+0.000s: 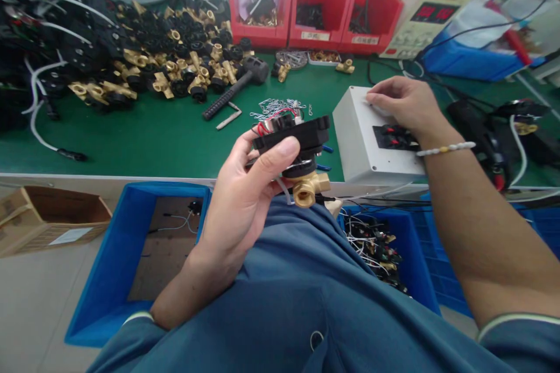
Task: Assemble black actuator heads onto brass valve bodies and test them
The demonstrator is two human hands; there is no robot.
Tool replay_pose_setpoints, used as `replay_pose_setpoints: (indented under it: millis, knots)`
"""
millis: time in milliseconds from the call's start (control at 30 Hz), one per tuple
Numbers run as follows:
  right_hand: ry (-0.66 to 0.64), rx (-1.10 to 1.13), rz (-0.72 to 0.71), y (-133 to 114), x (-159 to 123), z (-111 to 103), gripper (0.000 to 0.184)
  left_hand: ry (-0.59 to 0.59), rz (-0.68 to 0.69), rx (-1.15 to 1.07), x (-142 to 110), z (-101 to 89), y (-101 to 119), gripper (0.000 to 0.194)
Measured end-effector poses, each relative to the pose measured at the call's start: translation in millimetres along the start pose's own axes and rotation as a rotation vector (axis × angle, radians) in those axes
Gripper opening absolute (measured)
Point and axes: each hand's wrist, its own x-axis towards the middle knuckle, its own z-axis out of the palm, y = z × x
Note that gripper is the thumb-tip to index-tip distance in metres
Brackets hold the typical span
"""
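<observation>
My left hand (249, 186) is closed around a motorized valve (301, 140), with its thumb on the black housing. A brass body (308, 189) points down from that housing, and red wires with small parts show on top. My right hand (405, 102) rests on a white box (356, 128) with a black panel of red-marked terminals (391, 137). Its fingertips are pinched together at the box's upper face; what lies between them, if anything, is hidden. Behind the valve lie thin metal clips (277, 108) on the green bench (144, 148).
Brass fittings (175, 70) pile up at the back left, beside a black hammer (236, 87). Red bins (317, 11) and a power supply (426, 11) line the back. Below the bench edge are a blue crate (98, 280), a cardboard box (52, 221) and another crate with wired parts (376, 250).
</observation>
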Motion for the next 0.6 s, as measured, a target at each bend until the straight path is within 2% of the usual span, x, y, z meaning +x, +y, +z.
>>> replay_pose_setpoints:
  millis: [200,433,600]
  knots:
    - [-0.006,-0.029,0.009,-2.7,-2.0,-1.0,0.009,-0.022,-0.08,-0.177,4.5,3.7,3.8,0.023]
    - [-0.01,-0.016,0.015,-4.0,-0.6,-0.9,0.007,-0.046,-0.378,-0.254,5.0,3.2,9.0,0.047]
    - [0.008,0.0,0.036,-5.0,-1.2,-1.2,0.01,-0.086,-0.331,-0.292,1.7,-0.2,7.1,0.047]
